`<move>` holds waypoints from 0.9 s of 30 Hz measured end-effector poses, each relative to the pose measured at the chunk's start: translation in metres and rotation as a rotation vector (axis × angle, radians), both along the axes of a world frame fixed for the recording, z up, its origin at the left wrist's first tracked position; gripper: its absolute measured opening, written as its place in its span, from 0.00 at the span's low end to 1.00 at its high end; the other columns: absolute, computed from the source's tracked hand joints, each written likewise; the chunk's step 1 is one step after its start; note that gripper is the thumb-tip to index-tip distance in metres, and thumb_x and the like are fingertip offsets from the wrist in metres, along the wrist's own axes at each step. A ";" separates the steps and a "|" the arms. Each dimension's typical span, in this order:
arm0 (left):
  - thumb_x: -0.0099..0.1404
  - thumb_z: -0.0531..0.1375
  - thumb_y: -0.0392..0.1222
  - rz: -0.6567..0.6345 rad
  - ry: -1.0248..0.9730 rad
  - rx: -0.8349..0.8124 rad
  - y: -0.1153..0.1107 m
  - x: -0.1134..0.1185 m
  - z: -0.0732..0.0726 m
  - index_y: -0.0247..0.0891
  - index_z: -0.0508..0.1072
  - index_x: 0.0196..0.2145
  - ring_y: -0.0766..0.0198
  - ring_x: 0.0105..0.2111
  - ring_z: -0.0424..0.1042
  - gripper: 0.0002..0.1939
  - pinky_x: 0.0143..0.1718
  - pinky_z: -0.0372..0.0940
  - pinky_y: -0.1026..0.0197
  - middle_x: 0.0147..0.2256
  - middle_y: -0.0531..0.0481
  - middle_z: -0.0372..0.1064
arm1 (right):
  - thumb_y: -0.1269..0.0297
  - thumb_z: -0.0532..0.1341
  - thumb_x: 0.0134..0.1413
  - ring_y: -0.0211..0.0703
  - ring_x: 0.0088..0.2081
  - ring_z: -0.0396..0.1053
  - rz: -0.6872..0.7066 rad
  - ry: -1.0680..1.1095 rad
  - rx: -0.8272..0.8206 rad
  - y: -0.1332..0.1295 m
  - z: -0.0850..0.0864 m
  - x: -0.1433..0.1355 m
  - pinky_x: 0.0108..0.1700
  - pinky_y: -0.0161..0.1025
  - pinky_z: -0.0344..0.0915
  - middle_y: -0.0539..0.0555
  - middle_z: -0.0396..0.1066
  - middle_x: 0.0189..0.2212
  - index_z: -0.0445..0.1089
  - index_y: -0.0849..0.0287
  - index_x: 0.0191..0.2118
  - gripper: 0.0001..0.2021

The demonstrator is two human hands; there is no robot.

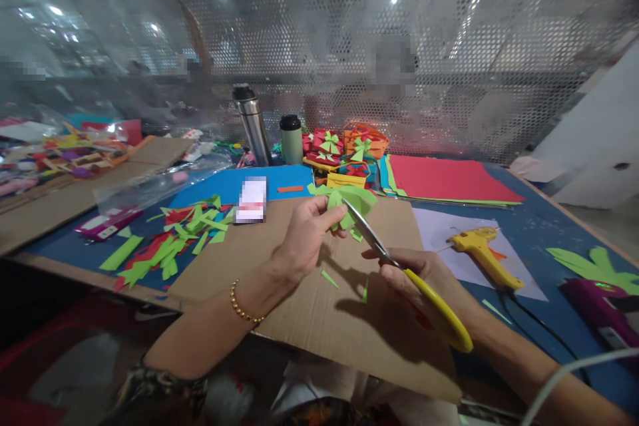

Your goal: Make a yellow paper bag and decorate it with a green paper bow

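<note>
Beneath the left hand (309, 233), pinching green paper (335, 200), and the right hand (439, 271), gripping scissors (370, 235) at it, cardboard (319, 319) runs to its near edge; a glue gun (485, 254) lies rightward.

Green paper (353, 193): bright lime, already cut into an irregular, many-lobed shape. Pinched at its left part and held up off the cardboard (309, 319), seen against that sheet's far edge. Creased, not flat; lobes splay left and right, a broader curved one on the right. Ragged lower edge. Whether a single layer or several, can't tell.

Scissors (415, 281): silver blades, yellow handle. Held above the right half of the cardboard, slanting from its near right part to its far middle. Tips at the green paper, blades lying across its lower right side; gap between blades not clear. Pivot and part of the handle covered.
</note>
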State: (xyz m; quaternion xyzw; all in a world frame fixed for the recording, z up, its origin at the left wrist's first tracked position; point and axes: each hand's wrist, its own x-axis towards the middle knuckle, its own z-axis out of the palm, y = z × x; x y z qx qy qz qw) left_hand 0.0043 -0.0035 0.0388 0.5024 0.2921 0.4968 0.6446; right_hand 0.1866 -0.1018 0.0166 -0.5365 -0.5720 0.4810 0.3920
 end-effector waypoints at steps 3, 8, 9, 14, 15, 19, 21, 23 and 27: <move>0.50 0.73 0.42 0.002 -0.005 -0.025 -0.002 0.001 0.000 0.34 0.77 0.26 0.69 0.26 0.67 0.11 0.26 0.64 0.65 0.27 0.51 0.72 | 0.29 0.66 0.51 0.30 0.15 0.49 -0.009 -0.004 -0.014 0.000 0.000 0.001 0.14 0.31 0.44 0.42 0.55 0.13 0.81 0.67 0.46 0.39; 0.49 0.74 0.41 -0.030 -0.032 -0.060 -0.003 0.001 0.000 0.34 0.78 0.26 0.69 0.27 0.68 0.11 0.25 0.64 0.66 0.28 0.50 0.73 | 0.25 0.65 0.47 0.30 0.13 0.50 -0.036 0.041 -0.044 -0.002 0.001 -0.004 0.13 0.31 0.47 0.41 0.54 0.12 0.80 0.66 0.44 0.42; 0.50 0.74 0.41 -0.039 -0.036 -0.067 -0.003 0.001 0.000 0.34 0.78 0.27 0.69 0.27 0.69 0.11 0.26 0.64 0.66 0.29 0.50 0.74 | 0.24 0.65 0.46 0.30 0.13 0.50 -0.038 0.047 -0.046 -0.003 0.001 -0.005 0.13 0.31 0.48 0.41 0.53 0.12 0.79 0.66 0.43 0.42; 0.50 0.74 0.40 -0.054 -0.049 -0.084 -0.002 0.000 0.000 0.33 0.79 0.28 0.69 0.27 0.69 0.10 0.26 0.65 0.66 0.29 0.49 0.75 | 0.23 0.65 0.44 0.30 0.13 0.51 -0.045 0.049 -0.057 -0.004 0.003 -0.008 0.13 0.30 0.48 0.40 0.53 0.12 0.79 0.66 0.43 0.43; 0.49 0.74 0.40 -0.057 -0.049 -0.085 -0.002 0.001 0.000 0.33 0.79 0.27 0.69 0.27 0.69 0.11 0.26 0.65 0.66 0.29 0.50 0.74 | 0.23 0.65 0.44 0.31 0.13 0.51 -0.048 0.046 -0.058 -0.004 0.004 -0.009 0.13 0.30 0.48 0.40 0.53 0.11 0.79 0.66 0.43 0.43; 0.48 0.75 0.40 -0.055 -0.042 -0.086 -0.002 0.001 0.000 0.34 0.79 0.26 0.69 0.26 0.69 0.11 0.26 0.65 0.66 0.28 0.50 0.74 | 0.22 0.65 0.43 0.31 0.13 0.52 -0.054 0.051 -0.089 -0.005 0.004 -0.009 0.13 0.29 0.47 0.40 0.53 0.11 0.79 0.67 0.45 0.45; 0.49 0.74 0.40 -0.053 -0.039 -0.082 -0.002 0.001 0.000 0.34 0.78 0.27 0.69 0.27 0.69 0.11 0.26 0.65 0.66 0.28 0.50 0.74 | 0.21 0.65 0.42 0.31 0.13 0.52 -0.049 0.059 -0.104 -0.005 0.005 -0.010 0.13 0.29 0.48 0.40 0.54 0.11 0.79 0.67 0.47 0.47; 0.51 0.74 0.40 -0.053 -0.031 -0.077 -0.002 0.001 0.000 0.34 0.78 0.27 0.68 0.28 0.69 0.10 0.26 0.65 0.66 0.29 0.50 0.74 | 0.22 0.65 0.43 0.31 0.13 0.52 -0.041 0.060 -0.097 -0.004 0.005 -0.009 0.14 0.29 0.48 0.40 0.54 0.11 0.78 0.67 0.48 0.47; 0.53 0.73 0.40 -0.052 -0.019 -0.077 -0.002 0.000 0.000 0.34 0.78 0.28 0.68 0.28 0.69 0.09 0.27 0.65 0.65 0.30 0.50 0.74 | 0.22 0.64 0.45 0.30 0.13 0.51 -0.034 0.071 -0.083 -0.004 0.005 -0.009 0.13 0.30 0.47 0.40 0.53 0.11 0.78 0.67 0.46 0.45</move>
